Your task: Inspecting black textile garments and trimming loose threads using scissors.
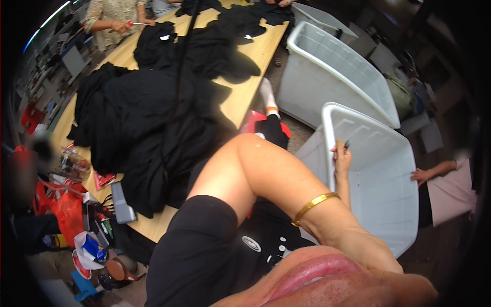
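Note:
My left arm, in a black sleeve, bends sharply across the middle of the view, with a gold bracelet (314, 205) on its forearm. My left hand (376, 250) is raised at the lower right, close to the camera; its fingers are hidden. Beyond that forearm, my right hand (342, 161) is closed around a small yellow-and-dark pointed tool (339, 144), its exact kind too small to make out. It appears beside the near rim of a pale grey plastic tub (373, 125). Left of my arm, a big heap of black cloth (148, 112) covers much of a wooden table (250, 94).
Another tub (307, 77) stands beyond the near one. At right, a person in pale pink rests a hand (422, 176) on the near tub. Across the table, a person's hand (120, 26) holds a red-handled tool. Red bags (67, 215) and a brown stool (121, 268) crowd the lower left.

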A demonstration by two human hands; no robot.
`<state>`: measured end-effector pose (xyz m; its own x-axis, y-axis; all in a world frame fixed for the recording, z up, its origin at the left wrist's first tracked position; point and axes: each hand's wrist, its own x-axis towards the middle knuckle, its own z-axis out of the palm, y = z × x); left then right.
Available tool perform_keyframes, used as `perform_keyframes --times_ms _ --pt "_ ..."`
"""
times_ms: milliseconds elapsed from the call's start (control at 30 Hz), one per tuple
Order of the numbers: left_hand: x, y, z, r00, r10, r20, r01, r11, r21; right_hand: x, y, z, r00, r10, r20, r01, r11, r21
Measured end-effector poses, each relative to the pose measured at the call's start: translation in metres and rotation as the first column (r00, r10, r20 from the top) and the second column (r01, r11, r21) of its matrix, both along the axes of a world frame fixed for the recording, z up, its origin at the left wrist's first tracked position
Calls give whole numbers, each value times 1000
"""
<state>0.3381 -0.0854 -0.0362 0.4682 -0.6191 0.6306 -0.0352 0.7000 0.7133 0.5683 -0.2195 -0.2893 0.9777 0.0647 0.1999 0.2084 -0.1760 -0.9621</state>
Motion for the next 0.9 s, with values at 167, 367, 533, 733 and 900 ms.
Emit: perform_keyframes --times_ms 167,367,533,733,900 --pt "0 36 17 969 -244 25 243 969 39 -6 4 14 1000 4 15 -4 1000 13" --pt "12 55 30 822 -569 38 546 805 232 -4 8 11 999 -8 -35 7 999 -38" --pt "6 53 37 927 -300 225 325 942 -85 -15 9 19 997 58 56 -56 998 -31" --pt "22 35 13 924 -165 345 281 904 -322 -14 4 21 991 85 106 -81 996 -40" --pt "16 75 -11 967 -90 239 198 854 -480 -18 9 28 995 88 54 -85 995 -44"
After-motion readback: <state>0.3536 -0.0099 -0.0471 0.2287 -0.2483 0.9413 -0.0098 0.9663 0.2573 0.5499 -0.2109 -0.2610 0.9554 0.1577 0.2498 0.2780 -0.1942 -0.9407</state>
